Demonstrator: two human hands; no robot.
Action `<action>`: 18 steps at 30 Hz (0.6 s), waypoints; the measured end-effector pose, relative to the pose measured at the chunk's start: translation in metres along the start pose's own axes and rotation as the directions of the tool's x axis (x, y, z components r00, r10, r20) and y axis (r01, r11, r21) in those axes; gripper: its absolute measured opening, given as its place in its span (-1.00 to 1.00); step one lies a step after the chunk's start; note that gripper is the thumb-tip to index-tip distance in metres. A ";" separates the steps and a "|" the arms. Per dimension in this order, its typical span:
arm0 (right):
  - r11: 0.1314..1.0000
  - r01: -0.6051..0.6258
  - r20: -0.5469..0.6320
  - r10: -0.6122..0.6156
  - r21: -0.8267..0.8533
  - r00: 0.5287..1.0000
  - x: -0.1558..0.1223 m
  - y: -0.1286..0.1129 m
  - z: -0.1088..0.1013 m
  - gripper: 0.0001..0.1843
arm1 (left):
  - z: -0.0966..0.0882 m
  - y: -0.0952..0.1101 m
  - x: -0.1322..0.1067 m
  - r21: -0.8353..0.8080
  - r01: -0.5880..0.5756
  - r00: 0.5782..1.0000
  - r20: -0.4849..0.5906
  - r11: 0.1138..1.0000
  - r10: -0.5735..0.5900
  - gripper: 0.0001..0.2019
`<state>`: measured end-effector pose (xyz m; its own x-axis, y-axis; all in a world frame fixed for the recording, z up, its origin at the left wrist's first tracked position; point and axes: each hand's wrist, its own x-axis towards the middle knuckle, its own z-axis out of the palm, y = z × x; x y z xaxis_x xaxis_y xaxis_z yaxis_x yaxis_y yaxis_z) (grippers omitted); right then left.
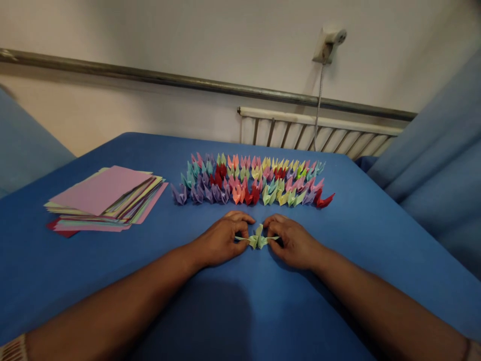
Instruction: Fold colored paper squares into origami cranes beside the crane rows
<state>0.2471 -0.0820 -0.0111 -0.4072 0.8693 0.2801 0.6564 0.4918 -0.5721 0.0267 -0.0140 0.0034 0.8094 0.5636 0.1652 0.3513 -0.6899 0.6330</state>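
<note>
A pale green paper crane is held low over the blue table, its wings spread out to both sides. My left hand pinches the wing on the left between thumb and fingers. On the other side, my right hand grips the right wing the same way. The crane's body shows between the two hands, with one pointed end standing up. Just beyond my fingers stand rows of folded paper cranes in purple, red, pink, yellow, green and blue.
A loose stack of coloured paper sheets, pink on top, lies on the left of the blue table. Behind the table are a wall pipe, a radiator and a socket with a cord. A blue curtain hangs at right.
</note>
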 end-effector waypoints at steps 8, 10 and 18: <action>0.957 -0.011 -0.084 0.037 0.290 0.996 0.000 0.010 0.002 -0.87 | 0.001 0.003 0.002 -0.114 -0.011 0.996 -0.087 0.993 0.001 -0.93; 0.941 -0.021 -0.043 0.038 0.338 0.998 -0.001 0.011 -0.001 -0.79 | 0.000 0.004 0.002 -0.133 -0.028 0.997 -0.075 0.991 0.018 -0.90; 0.891 -0.037 0.074 0.004 0.452 0.997 -0.002 0.021 -0.012 -0.67 | -0.003 0.007 0.001 -0.120 -0.013 1.000 -0.010 0.993 0.012 -0.78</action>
<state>0.2695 -0.0728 -0.0147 -0.4509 0.8651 0.2197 0.3132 0.3839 -0.8687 0.0282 -0.0173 0.0104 0.8088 0.5599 0.1797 0.2818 -0.6373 0.7173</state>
